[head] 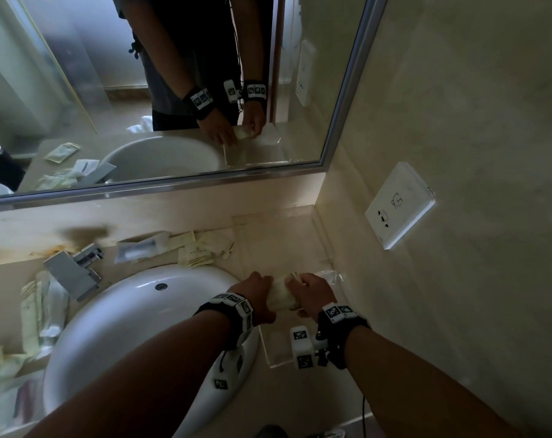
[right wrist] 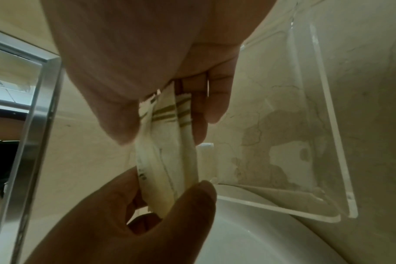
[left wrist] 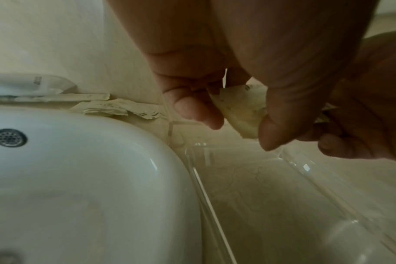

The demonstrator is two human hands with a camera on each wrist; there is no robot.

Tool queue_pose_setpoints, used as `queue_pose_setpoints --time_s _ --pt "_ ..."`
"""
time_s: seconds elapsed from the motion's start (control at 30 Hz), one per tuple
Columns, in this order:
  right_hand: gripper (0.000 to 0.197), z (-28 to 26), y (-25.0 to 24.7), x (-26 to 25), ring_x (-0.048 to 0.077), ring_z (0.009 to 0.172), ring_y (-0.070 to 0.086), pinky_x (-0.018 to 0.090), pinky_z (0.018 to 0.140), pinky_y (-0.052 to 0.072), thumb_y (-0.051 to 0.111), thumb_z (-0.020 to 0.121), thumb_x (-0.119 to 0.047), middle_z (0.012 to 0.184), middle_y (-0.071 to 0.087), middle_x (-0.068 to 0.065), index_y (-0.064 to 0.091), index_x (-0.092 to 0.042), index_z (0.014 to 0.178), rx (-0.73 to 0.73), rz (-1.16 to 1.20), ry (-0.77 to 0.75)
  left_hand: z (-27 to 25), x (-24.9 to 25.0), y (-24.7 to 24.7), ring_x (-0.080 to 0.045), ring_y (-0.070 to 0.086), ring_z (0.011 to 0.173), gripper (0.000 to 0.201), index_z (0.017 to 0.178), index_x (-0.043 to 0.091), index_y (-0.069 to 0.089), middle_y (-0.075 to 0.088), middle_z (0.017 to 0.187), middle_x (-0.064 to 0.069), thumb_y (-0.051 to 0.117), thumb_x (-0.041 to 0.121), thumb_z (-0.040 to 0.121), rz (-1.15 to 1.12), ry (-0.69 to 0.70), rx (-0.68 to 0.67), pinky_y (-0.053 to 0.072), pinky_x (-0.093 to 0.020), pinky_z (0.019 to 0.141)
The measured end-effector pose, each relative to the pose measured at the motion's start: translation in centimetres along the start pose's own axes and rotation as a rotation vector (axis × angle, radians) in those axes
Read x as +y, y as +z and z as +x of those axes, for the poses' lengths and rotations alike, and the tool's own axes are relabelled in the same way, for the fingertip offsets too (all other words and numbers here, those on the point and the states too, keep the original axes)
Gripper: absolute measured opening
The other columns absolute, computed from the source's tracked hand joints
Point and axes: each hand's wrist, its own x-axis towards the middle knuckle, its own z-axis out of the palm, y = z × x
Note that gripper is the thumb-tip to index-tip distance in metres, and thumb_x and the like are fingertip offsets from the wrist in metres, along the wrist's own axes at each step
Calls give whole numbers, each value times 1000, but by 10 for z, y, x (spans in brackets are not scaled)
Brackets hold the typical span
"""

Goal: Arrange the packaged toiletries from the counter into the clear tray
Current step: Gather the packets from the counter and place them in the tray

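Loose packets (head: 44,314) lie on the counter at nine o'clock of the sink (head: 135,314), more packets (head: 195,252) at twelve. At three o'clock, the left hand (head: 258,295) pinches one end of a small stack of cream packets (head: 282,295); the right hand (head: 312,294) pinches the other end, above the clear tray (head: 276,358) by the wall.

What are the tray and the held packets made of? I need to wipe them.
Tray: clear rigid plastic, probably acrylic, with glossy see-through walls and bright edges.
Packets: matte cream paper by the look, creased, with torn-looking serrated ends; any inner lining can't be told.
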Motion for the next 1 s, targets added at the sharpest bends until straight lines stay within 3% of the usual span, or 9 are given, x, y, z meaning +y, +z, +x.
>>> queue_pose_setpoints --time_s 0.1,0.2,0.27,0.4,0.47,0.63,0.77,0.87,1.0 --pt "22 -3 -4 8 24 73 73 36 61 59 67 84 -30 89 72 6 66 -18 102 -53 -94 -8 3 -1 11 -29 55 116 91 147 24 26 37 137 -4 71 53 74 -5 -10 -5 51 -40 95" --pt "14 3 -8 17 22 71 69 33 64 57 64 84 -27 84 69 5 64 -15 91 -38 -239 4 4 -5 20 -28 51 123 98 152 24 17 30 145 -3 70 54 76 2 8 -22 47 -40 100" --pt "8 9 -11 21 24 79 65 32 70 54 61 86 -22 90 67 8 62 -15 89 -36 -336 19 4 -8 22 -27 51 123 88 150 24 24 32 144 -4 68 51 79 8 11 -18 47 -39 100" --pt "29 25 -11 31 26 97 62 32 89 51 51 94 -12 117 67 14 65 -6 118 -51 -364 66 4 -18 24 -23 52 123 64 145 28 35 41 141 -2 56 49 88 35 -33 -23 47 -36 100" --pt "30 32 -7 33 31 108 62 37 96 50 50 95 -9 122 66 17 66 -2 120 -72 -392 77 3 -22 27 -21 51 126 63 146 30 32 42 143 0 54 48 89 40 -46 -38 46 -35 102" --pt "34 41 2 37 31 115 60 28 87 49 53 92 -9 126 62 16 63 -4 125 -60 -402 135 -3 -26 40 -25 46 128 64 148 33 27 31 149 -2 53 46 91 97 9 -61 45 -39 102" --pt "17 43 15 39 31 106 62 26 77 45 51 94 -13 117 64 16 64 -7 84 -105 -478 105 -6 -27 44 -28 29 138 61 147 38 28 3 160 3 53 40 92 158 90 -50 42 -43 106" --pt "20 46 22 44 29 114 59 27 88 47 58 94 -19 123 61 12 68 -5 106 -149 -501 96 -7 -30 51 -30 14 145 59 144 43 32 -1 162 2 55 41 89 259 182 -86 38 -46 109" --pt "14 43 23 46 25 85 63 30 73 52 54 89 -27 96 64 6 62 -15 89 -74 -593 20 -5 -30 63 -34 -1 148 59 144 44 33 -2 163 0 53 41 89 377 233 -111 29 -51 114"
